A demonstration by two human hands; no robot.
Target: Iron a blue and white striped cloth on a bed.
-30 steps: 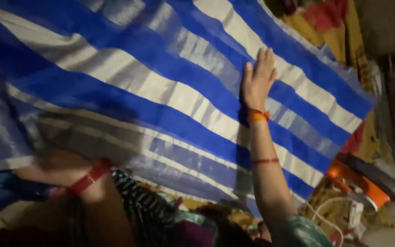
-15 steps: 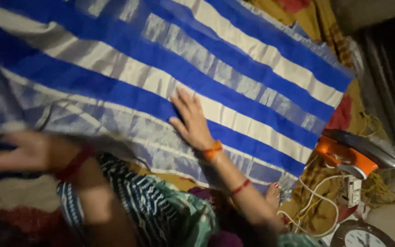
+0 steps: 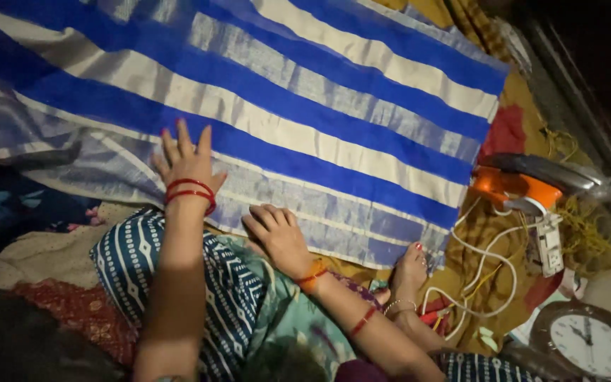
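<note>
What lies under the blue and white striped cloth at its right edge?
A mustard-yellow patterned sheet with a red patch shows past the blue and white striped cloth, where both hands, left and right, press flat. Anything beneath is covered.

A mustard-yellow floor covering [image 3: 510, 92] carries a blue-and-white striped cloth [image 3: 305, 106] spread flat; just beside its right edge lie an orange iron [image 3: 525, 187], white cables [image 3: 489, 262] and a round clock [image 3: 592, 343].
</note>
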